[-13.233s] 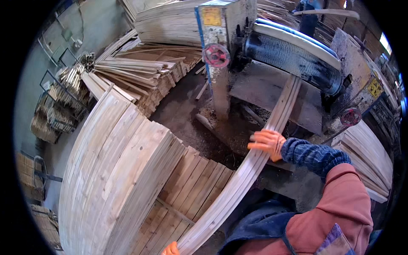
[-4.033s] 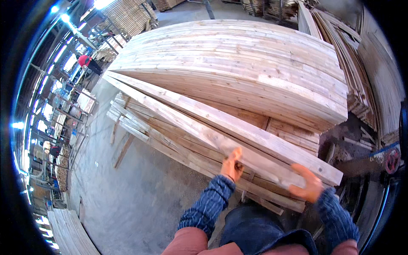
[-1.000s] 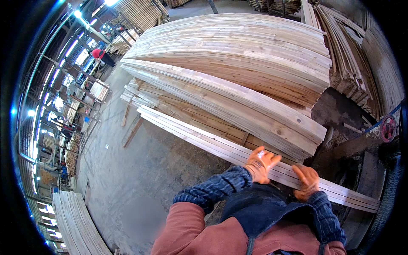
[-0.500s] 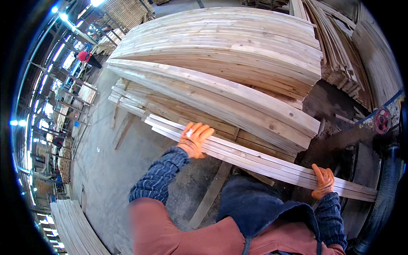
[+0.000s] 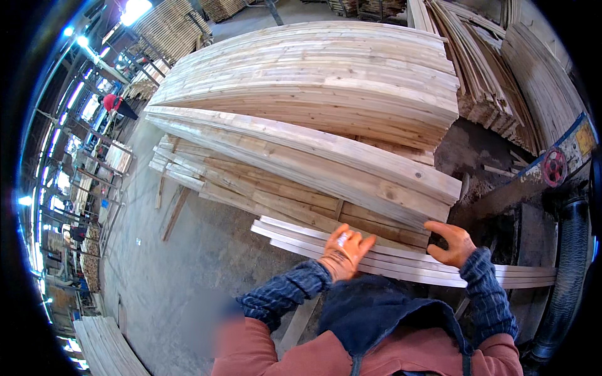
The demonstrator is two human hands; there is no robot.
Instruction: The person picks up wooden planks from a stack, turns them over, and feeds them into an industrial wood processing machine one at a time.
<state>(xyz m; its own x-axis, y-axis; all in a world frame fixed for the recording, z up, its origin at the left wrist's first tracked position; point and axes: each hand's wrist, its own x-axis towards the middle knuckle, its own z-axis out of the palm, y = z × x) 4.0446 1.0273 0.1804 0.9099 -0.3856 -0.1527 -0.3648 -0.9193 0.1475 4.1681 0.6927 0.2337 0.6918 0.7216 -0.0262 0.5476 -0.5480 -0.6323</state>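
A small bundle of long, pale wooden strips (image 5: 407,266) lies across in front of my body, its right end beside a black ribbed hose. My left hand (image 5: 343,252), in an orange glove, is closed over the bundle left of its middle. Above the strips, farther right, my right hand (image 5: 453,243) in a matching glove has thumb and fingers apart; whether it still touches the wood is hard to see. Just beyond both hands rises a narrow stack of thick boards (image 5: 313,150), with lower planks (image 5: 251,195) on its near side.
A large stack of boards (image 5: 301,72) fills the far middle. More timber (image 5: 483,88) stands at the far right. Machinery with a red handwheel (image 5: 554,167) and the ribbed hose (image 5: 570,250) borders my right. A person in red (image 5: 113,103) bends at the far left.
The bundle's left end has shifted right and nearer to me. My left hand has moved right with it. My right hand has opened and moved slightly left and up.
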